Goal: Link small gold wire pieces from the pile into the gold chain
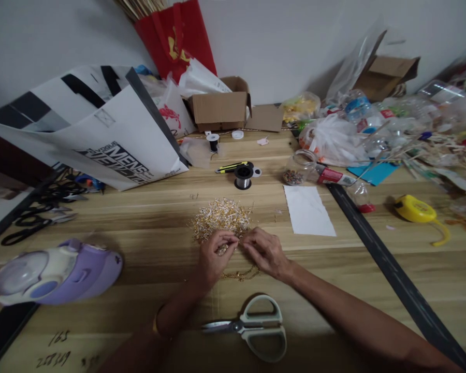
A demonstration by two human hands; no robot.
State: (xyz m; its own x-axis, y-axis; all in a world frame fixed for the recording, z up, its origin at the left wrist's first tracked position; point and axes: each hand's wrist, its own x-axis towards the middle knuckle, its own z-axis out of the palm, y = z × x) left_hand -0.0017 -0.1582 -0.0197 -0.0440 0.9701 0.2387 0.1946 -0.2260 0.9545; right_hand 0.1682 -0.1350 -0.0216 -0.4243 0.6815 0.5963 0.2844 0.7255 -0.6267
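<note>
My left hand (215, 256) and my right hand (267, 251) meet fingertip to fingertip, low over the wooden table. Both are closed in a pinch; whatever sits between the fingertips is too small to make out. A gold beaded chain (241, 275) lies on the table just below them, partly hidden by the hands. Right behind the fingers spreads a pile of small gold and silvery wire pieces (222, 215). Nearer to me rest scissors with pale handles (244, 326), their blades pointing left.
Behind the pile stand a spool of silvery wire (243, 177) and a yellow-black cutter (231, 167). White paper (309, 211), a jar of brown beads (298, 168) and a yellow tape measure (415, 209) lie right. A purple bottle (62, 272) and black-handled tools (33, 223) lie left.
</note>
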